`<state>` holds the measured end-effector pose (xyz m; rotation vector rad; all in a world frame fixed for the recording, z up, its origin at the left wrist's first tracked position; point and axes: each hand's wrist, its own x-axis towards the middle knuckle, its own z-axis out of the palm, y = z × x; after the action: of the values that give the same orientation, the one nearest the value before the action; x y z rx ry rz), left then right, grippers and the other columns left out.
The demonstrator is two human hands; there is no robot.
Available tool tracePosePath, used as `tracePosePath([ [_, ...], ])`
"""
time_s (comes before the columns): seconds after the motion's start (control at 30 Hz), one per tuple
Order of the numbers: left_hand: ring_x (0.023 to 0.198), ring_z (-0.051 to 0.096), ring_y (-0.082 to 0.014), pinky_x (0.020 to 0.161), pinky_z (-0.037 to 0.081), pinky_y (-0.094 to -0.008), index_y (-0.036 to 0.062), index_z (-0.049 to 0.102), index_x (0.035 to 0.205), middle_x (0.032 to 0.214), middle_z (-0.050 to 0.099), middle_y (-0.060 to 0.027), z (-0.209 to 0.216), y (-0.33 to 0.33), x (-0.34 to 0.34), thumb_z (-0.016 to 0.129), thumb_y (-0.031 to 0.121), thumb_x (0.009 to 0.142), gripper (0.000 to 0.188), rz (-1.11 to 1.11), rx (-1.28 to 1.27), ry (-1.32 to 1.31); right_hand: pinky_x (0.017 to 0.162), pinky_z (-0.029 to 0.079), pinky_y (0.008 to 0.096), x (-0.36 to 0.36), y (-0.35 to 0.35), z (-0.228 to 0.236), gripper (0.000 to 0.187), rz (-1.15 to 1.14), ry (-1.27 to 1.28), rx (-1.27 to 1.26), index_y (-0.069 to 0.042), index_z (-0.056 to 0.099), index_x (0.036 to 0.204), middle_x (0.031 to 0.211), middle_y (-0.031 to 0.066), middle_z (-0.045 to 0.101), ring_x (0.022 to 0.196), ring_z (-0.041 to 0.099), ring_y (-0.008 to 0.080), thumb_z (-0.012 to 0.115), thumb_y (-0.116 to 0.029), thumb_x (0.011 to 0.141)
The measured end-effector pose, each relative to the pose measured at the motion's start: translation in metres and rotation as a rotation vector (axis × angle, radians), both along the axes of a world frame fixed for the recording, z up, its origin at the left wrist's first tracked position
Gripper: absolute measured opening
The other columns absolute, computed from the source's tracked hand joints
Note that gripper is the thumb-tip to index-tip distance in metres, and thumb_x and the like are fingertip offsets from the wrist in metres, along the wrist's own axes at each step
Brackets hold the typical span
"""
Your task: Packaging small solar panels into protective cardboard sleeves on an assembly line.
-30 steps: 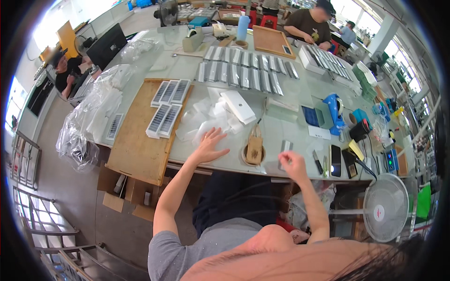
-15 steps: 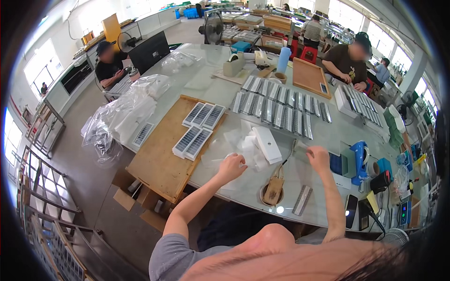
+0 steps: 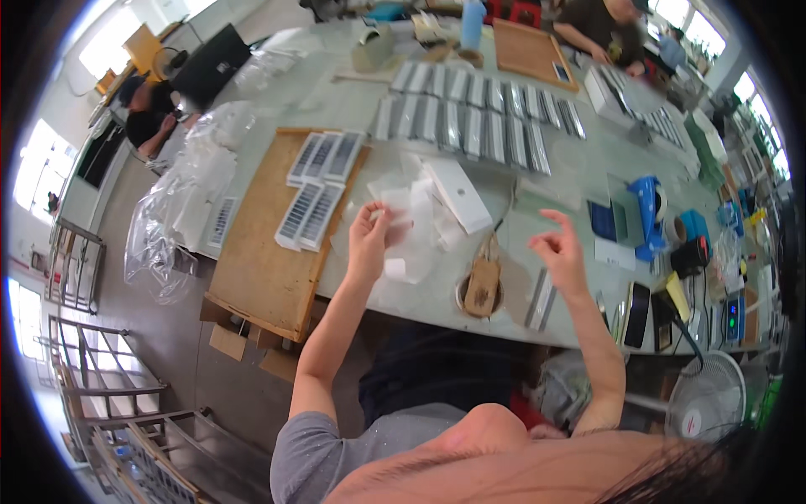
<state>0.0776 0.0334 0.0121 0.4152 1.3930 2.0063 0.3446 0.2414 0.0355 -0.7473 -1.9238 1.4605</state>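
My left hand [image 3: 369,239] is raised over the near edge of the table, with thumb and fingers pinched on a thin translucent sheet [image 3: 400,228]. More crumpled translucent sheets [image 3: 421,202] lie just beyond it, beside a long white box [image 3: 458,195] with a small hole in its top. My right hand [image 3: 561,252] hovers to the right, fingers bent and apart, with nothing visible in them. Below and between my hands, a worn tan block [image 3: 483,286] with a cable sits in a round holder. A flat metallic strip [image 3: 541,301] lies under my right wrist.
Small dark-celled panels [image 3: 309,210] lie on a wooden board [image 3: 252,244] at left. Several rows of wrapped strips [image 3: 462,118] cover the table's middle. A blue tape dispenser [image 3: 646,214], phone [image 3: 637,315] and fan [image 3: 708,395] are at right. Two people sit across the table.
The view has tipped downward. My left hand has risen and drawn a translucent sheet up from the pile. My right hand has come away from the cable area, its fingers spreading.
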Motion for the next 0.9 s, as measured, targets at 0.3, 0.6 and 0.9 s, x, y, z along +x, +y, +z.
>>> tracePosePath([
  [0.3,0.087,0.073,-0.0203,0.074,0.057,-0.0263,-0.0026,0.055,0.130,0.116,0.069,-0.0126,-0.001,-0.013,0.042,0.049,0.012,0.104,0.030,-0.114,-0.139,0.149,0.067,0.042,0.0194,-0.013,-0.052,-0.030,0.045,0.085,-0.225,-0.253,-0.009,0.052,0.126,0.086,-0.0007,0.065,0.074,0.056,0.0033,0.074,-0.010,0.086],
  [0.6,0.093,0.071,-0.0213,0.082,0.059,-0.0320,-0.0060,0.054,0.131,0.118,0.067,-0.0131,0.005,-0.013,0.084,0.045,0.004,0.104,0.030,-0.262,-0.101,0.123,0.087,0.036,0.0403,-0.029,-0.074,-0.003,0.032,-0.054,-0.142,0.765,-0.014,0.066,0.099,0.096,0.0022,0.063,0.092,0.058,0.0250,0.082,-0.021,0.072],
  [0.9,0.095,0.072,-0.0202,0.081,0.056,-0.0288,0.0017,0.059,0.133,0.110,0.072,-0.0182,0.022,-0.015,0.107,0.054,-0.009,0.089,0.046,-0.172,-0.120,0.691,0.081,0.030,0.0338,-0.058,-0.102,0.014,0.020,0.050,-0.008,0.473,-0.013,0.065,0.081,0.074,-0.0056,0.063,0.072,0.051,0.0143,0.082,-0.022,0.077],
])
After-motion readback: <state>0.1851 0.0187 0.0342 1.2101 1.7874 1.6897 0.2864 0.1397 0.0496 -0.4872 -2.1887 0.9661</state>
